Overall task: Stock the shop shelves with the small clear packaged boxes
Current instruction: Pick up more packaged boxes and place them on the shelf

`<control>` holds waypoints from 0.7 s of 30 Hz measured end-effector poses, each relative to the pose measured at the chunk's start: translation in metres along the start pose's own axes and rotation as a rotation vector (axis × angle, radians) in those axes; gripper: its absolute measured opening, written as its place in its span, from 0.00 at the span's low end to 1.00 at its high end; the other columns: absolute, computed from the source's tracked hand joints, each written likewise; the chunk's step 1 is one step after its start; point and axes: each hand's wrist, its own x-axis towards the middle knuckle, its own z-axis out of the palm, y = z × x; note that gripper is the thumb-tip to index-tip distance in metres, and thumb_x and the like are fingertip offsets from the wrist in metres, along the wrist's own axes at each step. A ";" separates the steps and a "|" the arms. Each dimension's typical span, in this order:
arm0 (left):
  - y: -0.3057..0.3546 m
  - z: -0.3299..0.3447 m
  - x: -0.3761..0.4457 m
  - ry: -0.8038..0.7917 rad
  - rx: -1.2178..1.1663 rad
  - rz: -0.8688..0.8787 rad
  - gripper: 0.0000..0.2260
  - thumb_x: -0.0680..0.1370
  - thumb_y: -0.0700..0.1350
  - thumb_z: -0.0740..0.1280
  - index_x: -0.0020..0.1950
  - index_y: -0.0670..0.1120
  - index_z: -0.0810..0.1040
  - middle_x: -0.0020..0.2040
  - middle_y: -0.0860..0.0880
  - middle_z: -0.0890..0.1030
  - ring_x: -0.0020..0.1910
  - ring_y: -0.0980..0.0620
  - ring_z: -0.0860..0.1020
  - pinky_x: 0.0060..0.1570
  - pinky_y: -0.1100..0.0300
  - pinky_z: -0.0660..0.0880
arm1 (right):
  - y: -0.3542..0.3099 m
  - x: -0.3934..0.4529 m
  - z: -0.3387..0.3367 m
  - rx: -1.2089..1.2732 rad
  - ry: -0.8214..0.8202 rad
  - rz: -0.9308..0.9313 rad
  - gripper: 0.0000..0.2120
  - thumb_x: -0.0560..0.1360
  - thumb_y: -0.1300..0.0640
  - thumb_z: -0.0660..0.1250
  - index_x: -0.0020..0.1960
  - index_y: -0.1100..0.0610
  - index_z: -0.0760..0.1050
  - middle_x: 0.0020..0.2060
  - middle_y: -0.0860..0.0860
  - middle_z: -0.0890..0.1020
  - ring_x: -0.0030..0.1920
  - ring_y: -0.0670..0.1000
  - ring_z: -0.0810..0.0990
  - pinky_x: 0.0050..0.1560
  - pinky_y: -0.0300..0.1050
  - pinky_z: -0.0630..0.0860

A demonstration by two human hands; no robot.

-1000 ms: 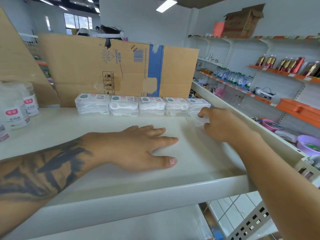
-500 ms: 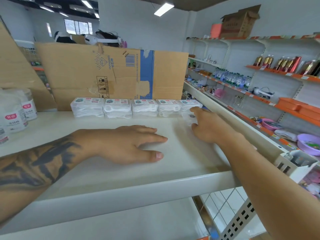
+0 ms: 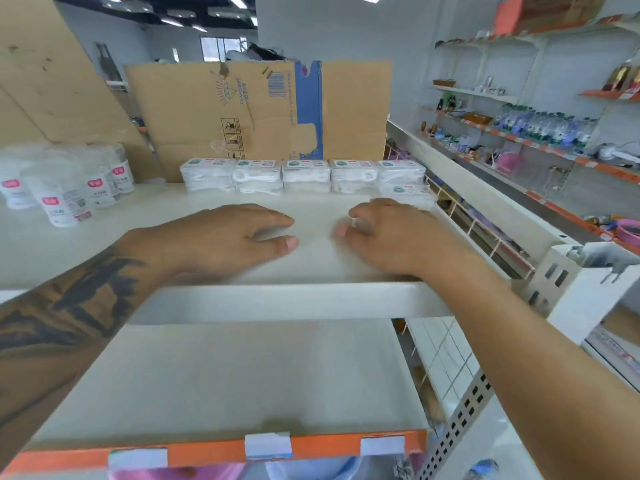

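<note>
- Two shelves in view: lower shelf (image 3: 225,375) nearest, bare cream surface, orange strip (image 3: 311,446) along its front edge with white label tabs.
- Upper shelf (image 3: 277,301) next; both forearms cross its front edge.
- Left hand (image 3: 221,237) rests palm down on the upper shelf, near the front edge and about mid-width; fingers straight and together, thumb out, holding nothing. Dark tattoo on the forearm.
- Right hand (image 3: 391,233) lies on the same shelf toward the right edge, just beside the left hand, not touching it. Fingers curled under, thumb tucked in; nothing visible between them. Frame blurred here.
- Single clear packaged box (image 3: 410,194) lies flat just beyond the right hand, close to the shelf's right edge, in front of the row's right end. Whether the fingertips touch it: cannot tell.
- Row of clear packaged boxes (image 3: 301,174) along the back edge: five stacks side by side, touching, each looks two high, white contents, printed labels on top.
- Group of clear jars (image 3: 69,192) with red-and-white labels, upright, at the shelf's back left.
- Flattened cardboard sheet (image 3: 256,109) stands upright directly behind the row.
- Wall shelves (image 3: 540,133) far right, holding bottles and assorted goods; detail too small.
</note>
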 end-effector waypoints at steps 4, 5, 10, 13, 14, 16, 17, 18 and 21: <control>0.004 0.000 -0.037 0.052 -0.043 -0.037 0.35 0.74 0.78 0.51 0.76 0.64 0.69 0.75 0.62 0.69 0.75 0.58 0.66 0.77 0.52 0.62 | -0.018 -0.023 0.001 0.081 0.054 -0.018 0.31 0.77 0.27 0.52 0.71 0.42 0.72 0.70 0.46 0.74 0.70 0.53 0.73 0.70 0.57 0.69; 0.004 0.000 -0.047 0.065 -0.068 -0.054 0.34 0.74 0.78 0.50 0.75 0.65 0.69 0.75 0.62 0.69 0.75 0.58 0.66 0.76 0.51 0.62 | -0.023 -0.029 0.001 0.078 0.121 -0.002 0.30 0.77 0.27 0.53 0.70 0.43 0.73 0.69 0.47 0.75 0.69 0.54 0.73 0.69 0.56 0.70; -0.013 0.016 -0.108 0.199 0.100 -0.023 0.33 0.77 0.76 0.45 0.76 0.64 0.67 0.76 0.61 0.70 0.75 0.56 0.67 0.71 0.49 0.66 | -0.058 -0.071 0.010 0.073 0.266 0.017 0.29 0.78 0.29 0.53 0.71 0.43 0.73 0.75 0.49 0.70 0.74 0.56 0.70 0.72 0.56 0.68; -0.038 0.027 -0.149 0.274 0.238 -0.004 0.37 0.74 0.75 0.40 0.79 0.63 0.61 0.78 0.56 0.67 0.78 0.53 0.63 0.74 0.45 0.62 | -0.091 -0.101 0.031 0.013 0.345 0.008 0.33 0.77 0.27 0.47 0.72 0.44 0.72 0.76 0.54 0.69 0.75 0.60 0.68 0.73 0.59 0.66; -0.048 0.029 -0.164 0.287 0.262 -0.011 0.36 0.75 0.74 0.39 0.80 0.63 0.58 0.80 0.55 0.65 0.79 0.52 0.61 0.76 0.43 0.58 | -0.105 -0.110 0.039 0.017 0.391 -0.007 0.34 0.77 0.27 0.47 0.72 0.45 0.73 0.75 0.56 0.70 0.74 0.61 0.69 0.73 0.61 0.66; -0.071 0.030 -0.194 0.322 0.288 -0.021 0.34 0.77 0.73 0.41 0.81 0.64 0.56 0.82 0.53 0.61 0.81 0.49 0.58 0.79 0.42 0.54 | -0.139 -0.125 0.055 0.025 0.449 -0.038 0.33 0.77 0.28 0.49 0.72 0.46 0.73 0.75 0.57 0.70 0.74 0.61 0.69 0.74 0.62 0.64; -0.083 0.030 -0.211 0.341 0.291 -0.020 0.32 0.78 0.73 0.43 0.81 0.64 0.57 0.82 0.52 0.61 0.81 0.48 0.58 0.79 0.42 0.54 | -0.160 -0.132 0.061 0.021 0.463 -0.050 0.33 0.77 0.29 0.51 0.72 0.46 0.73 0.75 0.57 0.70 0.75 0.61 0.68 0.74 0.63 0.64; -0.096 0.029 -0.229 0.357 0.292 -0.022 0.32 0.79 0.72 0.45 0.80 0.63 0.60 0.82 0.51 0.62 0.81 0.47 0.59 0.78 0.41 0.55 | -0.181 -0.139 0.068 0.018 0.480 -0.065 0.32 0.78 0.30 0.52 0.72 0.47 0.73 0.75 0.57 0.70 0.75 0.61 0.68 0.74 0.63 0.64; -0.137 0.028 -0.285 0.387 0.310 -0.067 0.31 0.79 0.71 0.46 0.79 0.61 0.65 0.80 0.49 0.67 0.79 0.44 0.64 0.76 0.38 0.59 | -0.251 -0.159 0.090 0.050 0.523 -0.132 0.31 0.78 0.32 0.54 0.72 0.49 0.73 0.75 0.58 0.70 0.74 0.61 0.69 0.74 0.63 0.65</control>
